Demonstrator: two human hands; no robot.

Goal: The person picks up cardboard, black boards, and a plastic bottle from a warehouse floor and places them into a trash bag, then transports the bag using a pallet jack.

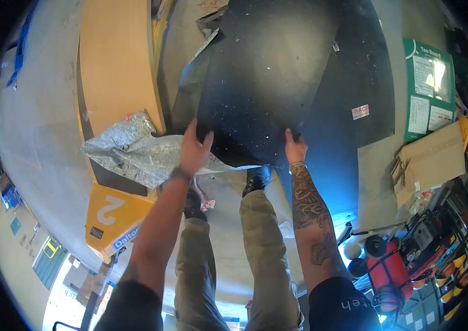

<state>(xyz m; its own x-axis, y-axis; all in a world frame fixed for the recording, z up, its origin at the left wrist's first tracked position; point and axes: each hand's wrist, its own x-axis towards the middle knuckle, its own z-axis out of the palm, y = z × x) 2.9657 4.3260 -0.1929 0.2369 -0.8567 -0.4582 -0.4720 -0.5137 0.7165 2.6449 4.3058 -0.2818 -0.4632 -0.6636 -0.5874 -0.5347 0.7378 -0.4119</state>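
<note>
Left hand (194,149) spreads on the black mat (267,71); right hand (296,148) seemingly grips its edge.

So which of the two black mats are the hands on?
The upper, white-speckled mat, with left hand and right hand at its near edge. The other black mat lies partly beneath it, to the right, bearing a red-and-white sticker.

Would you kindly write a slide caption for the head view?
Left hand and right hand touch the near edge of a black speckled sheet.
</note>
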